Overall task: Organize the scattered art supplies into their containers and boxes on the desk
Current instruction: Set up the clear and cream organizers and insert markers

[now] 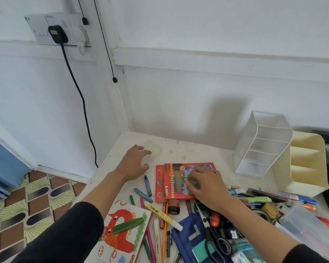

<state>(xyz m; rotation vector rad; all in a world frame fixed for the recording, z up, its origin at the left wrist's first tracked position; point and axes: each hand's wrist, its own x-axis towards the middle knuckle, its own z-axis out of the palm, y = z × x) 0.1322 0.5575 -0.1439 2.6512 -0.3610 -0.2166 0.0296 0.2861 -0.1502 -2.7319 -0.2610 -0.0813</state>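
The red card pencil box (172,184) lies flat beneath the right hand (207,186), whose fingertips bend onto its glossy printed face; whether they pinch or merely press, I cannot tell. It looks light, thin and easily creased, best taken by its long edges. The left hand (134,164) is spread and relaxed, with a cloudy plastic lid (157,148) just beyond its fingertips.

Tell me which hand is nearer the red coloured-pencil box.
Right. The right hand rests on the red coloured-pencil box. The left hand is apart from it, off to its left, by a translucent case.
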